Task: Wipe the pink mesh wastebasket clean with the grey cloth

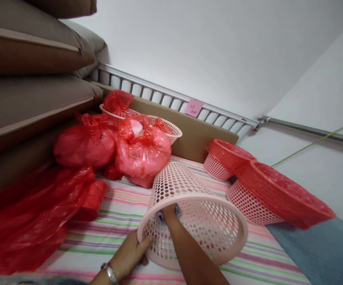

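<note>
At the centre of the view, a pale pink, tapering, perforated plastic basket (189, 197) lies on its side on a white bedsheet with pink, green and purple stripes (124, 223), its wide mouth turned toward the person. The left hand (134, 247), with a silver-coloured metal band (110, 273) at the wrist, grasps the basket's rim between eight and nine o'clock. The right arm comes in from six o'clock, and the right hand (169, 209) is inside the basket, touching a crumpled greyish-purple cloth (177, 210); its fingers are hidden, so whether they clench the cloth or merely press on it cannot be told. Taking the basket as the hub of the dial, a bulging, knotted, translucent red plastic bag (143, 158) sits just beside it at eleven o'clock, with a second filled red bag (84, 148) at ten. A loose spread of thin red plastic film (25, 221) lies at nine, next to a red plastic roll (95, 200). A smaller pink mesh basket topped with red plastic (218, 168) stands at one o'clock, and a larger pink basket draped in red plastic (248, 202) between two and three, near a flat blue surface (316, 249). At twelve, a pink paper note (194, 107) with handwriting is on a slatted metal railing (147, 90). A stack of brown-grey cushions (35, 95) rises at ten, beyond the bags.
</note>
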{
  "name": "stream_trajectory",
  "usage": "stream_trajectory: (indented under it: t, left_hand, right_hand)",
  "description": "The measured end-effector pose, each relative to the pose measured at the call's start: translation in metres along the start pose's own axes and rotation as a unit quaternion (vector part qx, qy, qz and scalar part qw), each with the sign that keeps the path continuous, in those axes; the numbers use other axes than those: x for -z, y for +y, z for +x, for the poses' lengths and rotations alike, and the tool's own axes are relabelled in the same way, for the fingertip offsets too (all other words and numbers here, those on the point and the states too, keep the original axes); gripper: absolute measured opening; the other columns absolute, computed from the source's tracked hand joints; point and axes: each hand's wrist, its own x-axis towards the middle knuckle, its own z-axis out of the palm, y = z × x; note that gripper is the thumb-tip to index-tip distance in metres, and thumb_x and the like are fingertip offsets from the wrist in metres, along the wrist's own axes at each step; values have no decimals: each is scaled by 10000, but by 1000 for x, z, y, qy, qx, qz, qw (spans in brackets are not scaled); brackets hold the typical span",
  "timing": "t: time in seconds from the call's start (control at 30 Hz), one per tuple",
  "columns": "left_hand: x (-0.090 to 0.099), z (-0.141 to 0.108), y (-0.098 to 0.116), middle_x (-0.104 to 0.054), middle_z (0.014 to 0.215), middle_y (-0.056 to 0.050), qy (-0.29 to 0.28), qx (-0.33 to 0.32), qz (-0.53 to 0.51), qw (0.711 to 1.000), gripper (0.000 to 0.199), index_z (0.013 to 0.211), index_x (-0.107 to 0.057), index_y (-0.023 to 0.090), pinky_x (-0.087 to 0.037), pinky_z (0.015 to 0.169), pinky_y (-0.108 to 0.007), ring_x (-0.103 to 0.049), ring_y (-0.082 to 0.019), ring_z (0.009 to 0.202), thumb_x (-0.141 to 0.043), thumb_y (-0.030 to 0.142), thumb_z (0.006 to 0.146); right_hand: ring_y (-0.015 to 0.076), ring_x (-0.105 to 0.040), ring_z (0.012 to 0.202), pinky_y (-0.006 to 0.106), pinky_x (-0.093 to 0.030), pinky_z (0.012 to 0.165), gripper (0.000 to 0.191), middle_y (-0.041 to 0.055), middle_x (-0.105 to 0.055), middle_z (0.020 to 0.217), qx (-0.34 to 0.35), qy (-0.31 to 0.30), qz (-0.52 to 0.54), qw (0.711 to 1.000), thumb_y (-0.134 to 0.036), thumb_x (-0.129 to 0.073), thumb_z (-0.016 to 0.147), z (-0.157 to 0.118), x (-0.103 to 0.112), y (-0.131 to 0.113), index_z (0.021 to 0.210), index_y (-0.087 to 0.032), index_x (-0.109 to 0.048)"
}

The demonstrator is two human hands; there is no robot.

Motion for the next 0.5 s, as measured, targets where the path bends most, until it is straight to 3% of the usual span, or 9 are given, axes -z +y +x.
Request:
stream_trajectory:
  t: [0.1, 0.17, 0.33, 0.5]
  left_hand:
    - [8, 1, 7, -735, 936, -112, 66, -66, 59, 994, 357, 1005, -652, 138, -509, 765, -313, -666, -249, 857, -490, 409, 840]
    - [10, 2, 7, -731, 991, -110, 81, -69, 67, 992, 362, 1030, -658, 133, -472, 872, -330, -639, -265, 962, -466, 381, 848]
    - [8, 5, 1, -710, 1085, -109, 83, -55, 57, 993, 429, 1155, -613, 119, -430, 945, -332, -602, -271, 1067, -436, 360, 847]
    - [6, 7, -4, -732, 998, -99, 80, -62, 48, 994, 422, 1126, -624, 99, -407, 969, -344, -590, -272, 1075, -423, 349, 851]
  right_hand:
    - [198, -554, 1016, 390, -435, 896, 263, 74, -587, 1141, -12, 2, -6, 1000, -316, -474, 892, -1, 3, 2, 1101, -203, -588]
    - [213, -549, 1046, 370, -400, 932, 274, 84, -623, 1093, -18, 3, -11, 1000, -253, -438, 868, -8, 6, 0, 1060, -203, -626]
    - [267, -548, 1068, 398, -381, 953, 333, 138, -629, 1083, -18, 3, -20, 1000, -230, -466, 785, -55, 13, -17, 1059, -140, -633]
    - [244, -564, 1032, 371, -426, 917, 319, 103, -621, 1073, 3, 33, 18, 999, -222, -476, 776, -122, 18, -32, 1054, -190, -628]
